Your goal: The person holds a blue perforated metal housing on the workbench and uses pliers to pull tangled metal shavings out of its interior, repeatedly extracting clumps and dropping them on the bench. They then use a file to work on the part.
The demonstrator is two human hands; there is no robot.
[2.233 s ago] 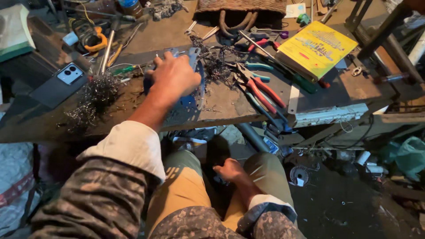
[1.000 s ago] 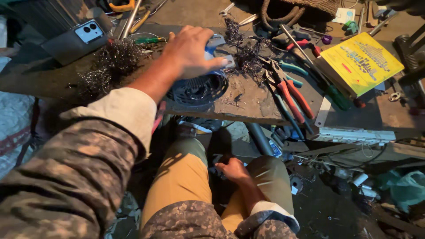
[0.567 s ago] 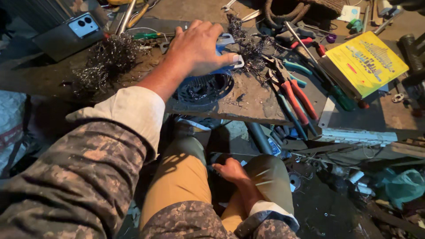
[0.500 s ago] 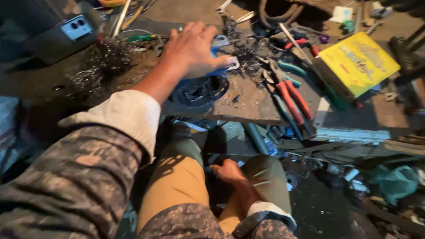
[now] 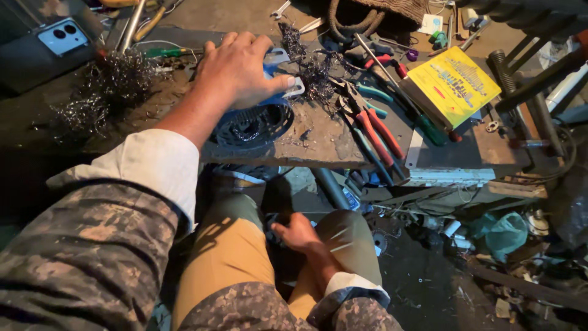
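- The left hand (image 5: 242,70) lies flat on a blue plastic part (image 5: 275,79), fingers spread, pressing it on the workbench (image 5: 318,144).
- This part sits at the front edge of the bench, over a dark round grille (image 5: 251,125).
- The right hand (image 5: 297,233) is low between the knees; whether it grips something I cannot tell.
- Red-handled pliers (image 5: 373,125) lie just right of it; a yellow box (image 5: 456,86) is further.

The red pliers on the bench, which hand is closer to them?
Left. The left hand rests on the bench beside the red pliers; the right hand is below, between the knees.
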